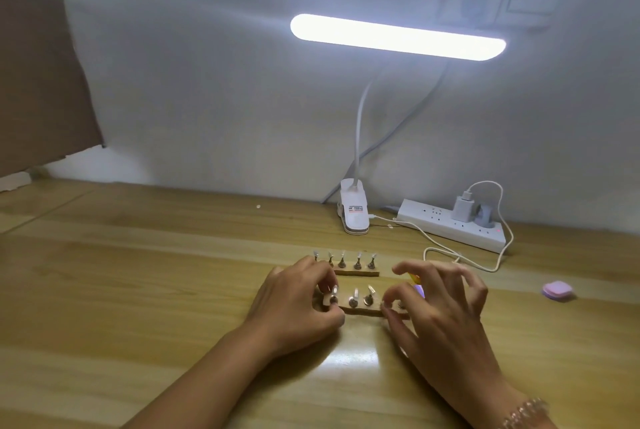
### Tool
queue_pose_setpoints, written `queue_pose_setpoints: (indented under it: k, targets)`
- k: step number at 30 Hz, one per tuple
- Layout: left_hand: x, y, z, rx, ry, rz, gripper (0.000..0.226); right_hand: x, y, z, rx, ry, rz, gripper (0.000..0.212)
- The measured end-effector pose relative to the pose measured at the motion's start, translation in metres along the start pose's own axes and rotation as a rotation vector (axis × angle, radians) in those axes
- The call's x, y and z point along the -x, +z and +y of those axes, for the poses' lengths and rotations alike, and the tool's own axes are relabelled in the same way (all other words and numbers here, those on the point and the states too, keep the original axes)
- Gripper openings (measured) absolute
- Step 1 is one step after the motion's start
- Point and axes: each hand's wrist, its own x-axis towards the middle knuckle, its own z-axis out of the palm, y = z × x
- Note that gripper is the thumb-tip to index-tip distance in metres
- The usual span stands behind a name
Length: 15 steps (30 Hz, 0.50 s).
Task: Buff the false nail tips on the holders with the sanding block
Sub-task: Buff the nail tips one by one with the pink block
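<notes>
Two wooden holder strips lie side by side on the desk. The far strip (356,273) carries several metal stands with clear false nail tips (358,257). The near strip (360,310) has three stands in view, each with a clear tip (370,290). My left hand (298,304) pinches the near strip's left end, thumb in front and fingers behind the first stand. My right hand (440,307) pinches the strip's right end between thumb and index finger, with its other fingers spread above. A small yellow and purple object (416,285), perhaps the sanding block, peeks out behind my right fingers, mostly hidden.
A clip lamp's base (354,209) stands behind the strips, its lit bar overhead. A white power strip (450,226) with a charger and a looping white cable (485,267) lies at the back right. A pink pad (557,290) sits at the right. A cardboard box (38,82) stands far left.
</notes>
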Motion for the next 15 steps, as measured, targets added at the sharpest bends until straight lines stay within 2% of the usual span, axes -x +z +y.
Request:
queue_pose_setpoints:
  k: [2,5,9,12,15]
  targets:
    - [-0.001,0.0,-0.001,-0.008,-0.036,0.015,0.025,0.001,0.001,-0.001,-0.017,-0.009,0.032,0.008]
    - [-0.003,0.001,-0.003,-0.043,-0.077,0.036,0.015,0.002,0.002,0.0,-0.054,0.018,0.051,0.007]
    - [-0.002,-0.001,-0.001,-0.105,-0.076,0.085,0.023,0.003,0.002,0.003,-0.128,0.103,0.073,0.011]
    - [0.005,-0.005,0.009,-0.13,0.051,0.226,0.025,0.004,0.001,0.005,-0.172,0.155,0.119,0.021]
    - [0.012,-0.001,0.029,-0.106,0.178,0.198,0.025,0.004,-0.002,0.002,-0.215,0.15,0.179,0.009]
